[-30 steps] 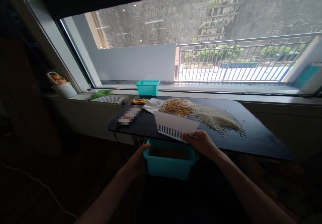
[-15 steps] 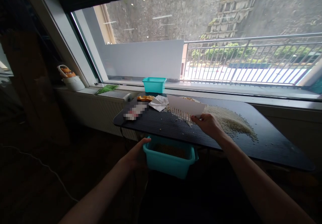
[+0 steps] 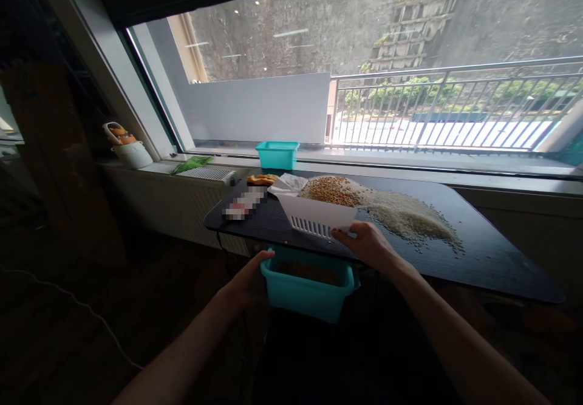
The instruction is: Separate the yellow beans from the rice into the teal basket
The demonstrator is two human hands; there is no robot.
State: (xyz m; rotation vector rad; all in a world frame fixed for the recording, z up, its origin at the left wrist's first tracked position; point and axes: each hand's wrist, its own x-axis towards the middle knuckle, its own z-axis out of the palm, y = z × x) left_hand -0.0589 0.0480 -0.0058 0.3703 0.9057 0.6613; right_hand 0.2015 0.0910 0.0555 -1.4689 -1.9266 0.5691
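Observation:
My left hand (image 3: 249, 279) grips the left end of a turquoise plastic bin (image 3: 305, 299) below the table's front edge. Dark grain-like material covers the bin's floor. In my right hand (image 3: 368, 244) is a white slotted sheet (image 3: 317, 212), pinched at its right end, with a row of slits along the lower side. The sheet stands tilted near the table's front edge, above the bin. Behind it lies a heap of yellow-brown kernels (image 3: 331, 190), which meets a spread of pale, rice-like grains (image 3: 405, 212) on the right.
The dark table (image 3: 492, 259) stands under a window. Crumpled white paper (image 3: 291, 183), an orange-yellow item (image 3: 262, 180) and a blurred-out packet (image 3: 246, 203) lie on its left. A second turquoise bin (image 3: 277, 156) stands behind. A radiator (image 3: 182, 201) is at the left.
My right hand has drawn the slotted sheet toward me and left, to the table's front edge, uncovering the kernel heap. My left hand and the bin stay nearly in place.

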